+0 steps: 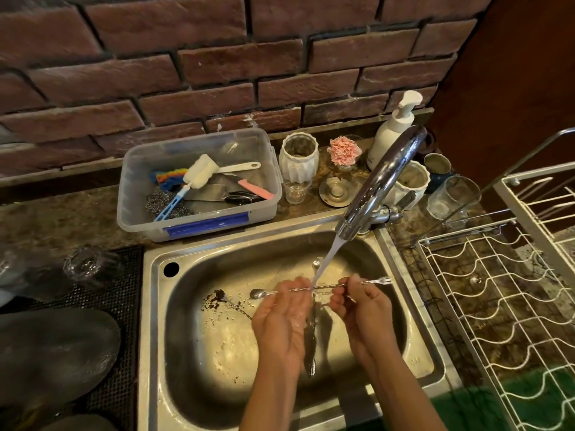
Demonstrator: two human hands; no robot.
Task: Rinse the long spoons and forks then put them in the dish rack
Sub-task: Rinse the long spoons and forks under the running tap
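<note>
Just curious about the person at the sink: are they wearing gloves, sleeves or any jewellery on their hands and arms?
No. The left hand and right hand are bare and wet, with no gloves, rings, watch or bracelets. Both forearms are uncovered as far as the picture shows.

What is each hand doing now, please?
Left hand: fingers hold the long twisted spoon-fork near its spoon end, under the water stream.
Right hand: fingers pinch the same utensil near its fork end.
</note>
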